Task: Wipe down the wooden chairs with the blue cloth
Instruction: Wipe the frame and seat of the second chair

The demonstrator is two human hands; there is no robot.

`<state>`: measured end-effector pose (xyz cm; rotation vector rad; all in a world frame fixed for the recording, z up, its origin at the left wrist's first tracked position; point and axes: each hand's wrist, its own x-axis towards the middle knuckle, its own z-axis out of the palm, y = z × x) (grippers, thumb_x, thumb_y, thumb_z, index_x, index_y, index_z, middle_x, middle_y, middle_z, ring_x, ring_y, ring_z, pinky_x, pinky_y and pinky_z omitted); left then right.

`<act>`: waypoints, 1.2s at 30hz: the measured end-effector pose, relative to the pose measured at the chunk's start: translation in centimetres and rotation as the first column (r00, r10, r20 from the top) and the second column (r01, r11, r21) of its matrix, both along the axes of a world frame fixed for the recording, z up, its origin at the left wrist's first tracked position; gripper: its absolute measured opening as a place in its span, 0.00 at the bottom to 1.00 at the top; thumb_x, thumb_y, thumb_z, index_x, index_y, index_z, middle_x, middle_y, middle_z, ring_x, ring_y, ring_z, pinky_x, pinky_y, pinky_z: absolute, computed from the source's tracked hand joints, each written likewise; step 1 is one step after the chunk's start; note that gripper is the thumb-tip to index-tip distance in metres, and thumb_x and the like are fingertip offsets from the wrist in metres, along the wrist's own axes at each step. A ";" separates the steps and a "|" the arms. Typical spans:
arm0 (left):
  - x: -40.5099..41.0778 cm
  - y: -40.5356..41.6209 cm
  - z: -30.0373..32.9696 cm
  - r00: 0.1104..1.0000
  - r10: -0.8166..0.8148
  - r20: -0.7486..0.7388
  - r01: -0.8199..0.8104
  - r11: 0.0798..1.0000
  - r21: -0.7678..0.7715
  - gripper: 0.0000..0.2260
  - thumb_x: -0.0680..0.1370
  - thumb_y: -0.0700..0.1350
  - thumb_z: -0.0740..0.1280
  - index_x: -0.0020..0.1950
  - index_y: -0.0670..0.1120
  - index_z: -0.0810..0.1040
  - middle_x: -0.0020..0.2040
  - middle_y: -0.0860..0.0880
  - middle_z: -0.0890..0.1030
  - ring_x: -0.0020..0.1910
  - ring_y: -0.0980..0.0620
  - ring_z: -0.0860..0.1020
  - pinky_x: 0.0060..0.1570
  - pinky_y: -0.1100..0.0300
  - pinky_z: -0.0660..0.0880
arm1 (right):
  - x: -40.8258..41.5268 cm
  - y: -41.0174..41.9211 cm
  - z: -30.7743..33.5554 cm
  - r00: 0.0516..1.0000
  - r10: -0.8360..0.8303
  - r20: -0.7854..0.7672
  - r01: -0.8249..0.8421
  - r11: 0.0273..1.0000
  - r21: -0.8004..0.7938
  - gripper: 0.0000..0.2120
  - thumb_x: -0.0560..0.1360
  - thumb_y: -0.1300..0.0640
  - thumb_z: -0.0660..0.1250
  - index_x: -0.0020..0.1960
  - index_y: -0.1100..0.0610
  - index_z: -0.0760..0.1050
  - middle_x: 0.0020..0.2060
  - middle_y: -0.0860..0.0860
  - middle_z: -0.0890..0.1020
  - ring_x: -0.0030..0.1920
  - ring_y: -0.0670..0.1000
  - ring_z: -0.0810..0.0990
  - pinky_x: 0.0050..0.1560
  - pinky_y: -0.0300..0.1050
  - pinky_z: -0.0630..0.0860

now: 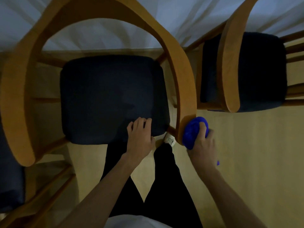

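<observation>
Presently, the floor (246,153) carries three wooden armchairs set before a pale curtain (102,33). The middle chair (24,96) fills most of the view, its curved arm-and-back rail sweeping round a dark seat pad (107,96); the right chair (228,63) stands just beside it, and only a corner of the left chair (11,186) shows at the lower edge. The person stands at the front of the middle chair in dark trousers (164,186). The left hand (140,135) rests on the front edge of the seat pad, fingers curled lightly over it, apparently steadying the chair. The right hand (202,143) has its grip wrapped round the cloth (194,130), which is bunched into a blue wad and pressed against the near end of the middle chair's right arm. Judgement: wiping of this arm is in hand; the remaining rail and the other chairs show no sign either way. The cloth looks soft, light and compliant, and should be held bunched in the palm so it folds round the rail's edges. The rail appears stiff and smooth; the chair looks heavy enough to stay put under wiping, with the seat edge a sound bracing point.
</observation>
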<state>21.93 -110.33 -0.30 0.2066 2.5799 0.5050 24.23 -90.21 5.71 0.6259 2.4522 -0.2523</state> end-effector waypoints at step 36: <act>-3.5 -15.1 -0.8 0.783 0.528 0.328 -0.615 0.578 0.537 0.18 0.71 0.42 0.72 0.56 0.55 0.70 0.51 0.58 0.76 0.49 0.67 0.76 0.44 0.73 0.74 | -11.1 -15.8 -5.0 0.761 0.594 -0.259 -0.624 0.562 -0.544 0.59 0.58 0.45 0.83 0.75 0.39 0.46 0.69 0.49 0.58 0.66 0.51 0.64 0.66 0.51 0.67</act>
